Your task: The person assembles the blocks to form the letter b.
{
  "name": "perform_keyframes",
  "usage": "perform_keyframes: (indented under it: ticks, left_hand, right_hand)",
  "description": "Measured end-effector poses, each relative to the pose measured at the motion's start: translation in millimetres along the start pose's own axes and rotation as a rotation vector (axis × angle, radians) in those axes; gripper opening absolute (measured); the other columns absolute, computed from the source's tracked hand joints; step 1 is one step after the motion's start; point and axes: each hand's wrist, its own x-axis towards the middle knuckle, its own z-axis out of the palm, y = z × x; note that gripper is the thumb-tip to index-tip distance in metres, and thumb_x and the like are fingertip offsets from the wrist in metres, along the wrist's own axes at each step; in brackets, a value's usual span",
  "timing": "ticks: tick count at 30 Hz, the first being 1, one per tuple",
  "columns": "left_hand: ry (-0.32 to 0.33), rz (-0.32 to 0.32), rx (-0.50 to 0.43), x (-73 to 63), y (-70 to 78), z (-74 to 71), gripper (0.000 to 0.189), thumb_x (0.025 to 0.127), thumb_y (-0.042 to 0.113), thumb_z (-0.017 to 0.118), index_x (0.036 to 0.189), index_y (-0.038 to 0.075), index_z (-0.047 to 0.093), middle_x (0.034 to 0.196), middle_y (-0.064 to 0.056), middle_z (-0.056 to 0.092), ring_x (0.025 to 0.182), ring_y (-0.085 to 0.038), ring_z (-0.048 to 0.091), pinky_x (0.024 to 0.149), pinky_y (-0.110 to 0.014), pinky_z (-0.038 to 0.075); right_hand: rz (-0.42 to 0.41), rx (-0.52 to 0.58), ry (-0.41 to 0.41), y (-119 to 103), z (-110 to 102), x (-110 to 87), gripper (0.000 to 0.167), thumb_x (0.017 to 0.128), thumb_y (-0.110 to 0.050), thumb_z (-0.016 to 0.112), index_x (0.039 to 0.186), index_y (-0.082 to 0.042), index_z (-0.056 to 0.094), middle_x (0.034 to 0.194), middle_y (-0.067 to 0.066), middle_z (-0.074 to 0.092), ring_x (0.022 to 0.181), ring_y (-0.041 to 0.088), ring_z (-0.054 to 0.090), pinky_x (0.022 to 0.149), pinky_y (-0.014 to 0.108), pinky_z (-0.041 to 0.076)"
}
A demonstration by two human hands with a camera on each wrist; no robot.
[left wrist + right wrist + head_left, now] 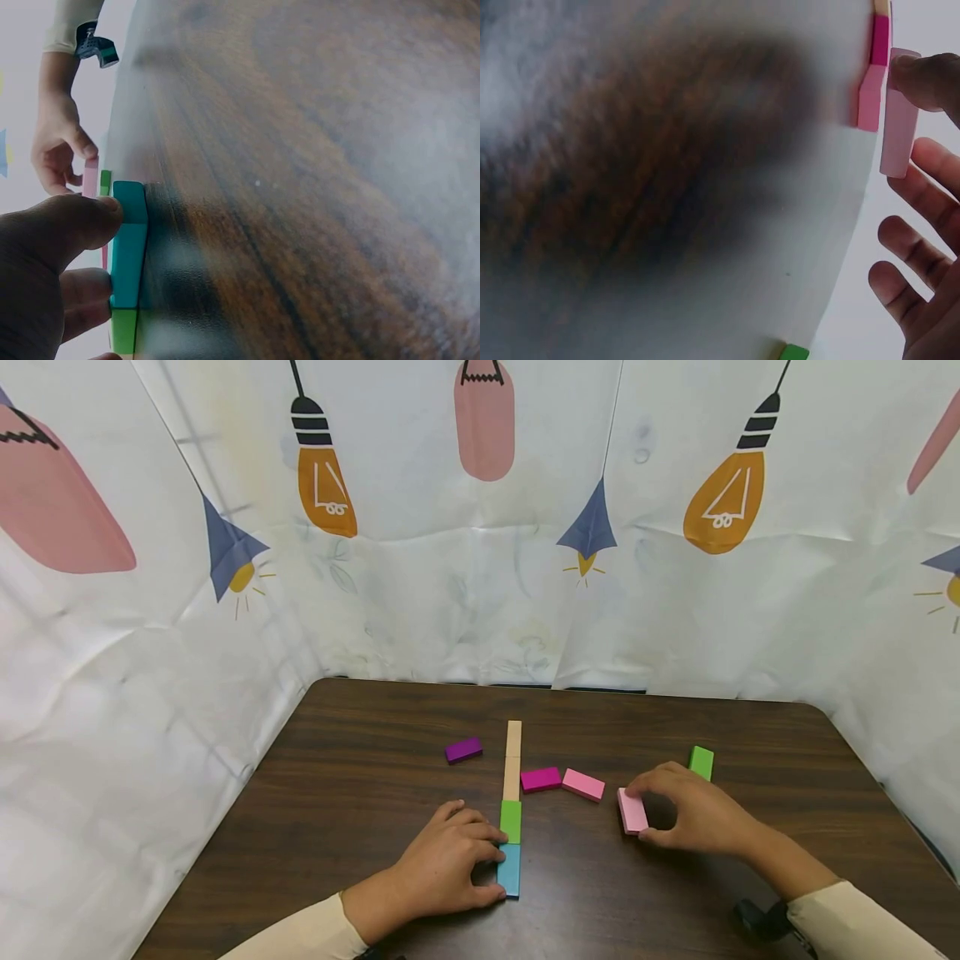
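A straight row on the table starts with a blue block (509, 871) at the near end, then a green block (511, 822) and two tan blocks (512, 777). My left hand (450, 864) rests along the row's left side. Its thumb and fingertips touch the blue block, and a fingertip reaches the green one. Farther right, my right hand (693, 814) pinches a light pink block (900, 124) between thumb and finger at its two ends. That block appears held off the table. The right hand's other fingers hang free of it.
A magenta block (541, 779) and a pink block (583, 785) lie right of the row. Left of it lies a purple block (463, 750). Another green block (702, 762) sits behind my right hand. White patterned cloth (450, 593) hangs beyond the brown table (360, 760).
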Motion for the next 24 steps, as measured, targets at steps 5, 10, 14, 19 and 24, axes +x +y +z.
perform_keyframes:
  ticks: [5, 10, 14, 19, 24]
  left_hand:
    - [0.002, 0.001, -0.003, -0.2, 0.1, -0.5, 0.035, 0.085, 0.055, 0.077, 0.107, 0.028, 0.081, 0.123, 0.016, 0.068, 0.117, -0.011, 0.057, 0.108, -0.056, 0.038]
    - [0.0, -0.002, -0.001, -0.7, -0.3, 0.2, 0.035, 0.086, 0.055, 0.077, 0.108, 0.028, 0.081, 0.123, 0.016, 0.068, 0.117, -0.011, 0.057, 0.109, -0.056, 0.038]
    - [-0.004, -0.001, -0.004, -0.9, -0.1, 0.2, 0.036, 0.086, 0.056, 0.076, 0.108, 0.028, 0.081, 0.123, 0.017, 0.068, 0.117, -0.011, 0.057, 0.109, -0.056, 0.037]
    - [-0.001, 0.001, -0.008, -1.0, -0.4, 0.2, 0.035, 0.086, 0.055, 0.076, 0.108, 0.028, 0.081, 0.123, 0.017, 0.068, 0.117, -0.011, 0.057, 0.109, -0.056, 0.037]
    - [-0.001, -0.002, -0.012, -0.9, -0.5, 0.2, 0.035, 0.086, 0.055, 0.077, 0.108, 0.028, 0.081, 0.123, 0.016, 0.068, 0.118, -0.011, 0.057, 0.109, -0.056, 0.037]
  right_hand:
    - [-0.042, -0.011, 0.012, -3, 5, 0.0, 0.049, 0.077, -0.036, 0.09, 0.12, -0.027, 0.07, 0.118, -0.019, 0.064, 0.11, 0.009, 0.057, 0.088, 0.041, 0.054]
    - [-0.049, -0.014, 0.007, -5, 9, 0.9, 0.049, 0.078, -0.038, 0.09, 0.122, -0.028, 0.069, 0.12, -0.019, 0.064, 0.111, 0.009, 0.057, 0.089, 0.041, 0.054]
    - [-0.048, -0.013, 0.0, -5, 13, 2.3, 0.049, 0.079, -0.04, 0.089, 0.122, -0.028, 0.069, 0.12, -0.019, 0.064, 0.111, 0.009, 0.057, 0.09, 0.041, 0.054]
    - [-0.05, -0.02, 0.006, -7, 15, 3.5, 0.049, 0.078, -0.04, 0.089, 0.121, -0.027, 0.07, 0.12, -0.019, 0.064, 0.111, 0.009, 0.057, 0.09, 0.041, 0.053]
    - [-0.038, -0.024, 0.006, -10, 15, 4.6, 0.049, 0.079, -0.043, 0.088, 0.121, -0.028, 0.07, 0.12, -0.019, 0.064, 0.112, 0.009, 0.057, 0.091, 0.043, 0.053]
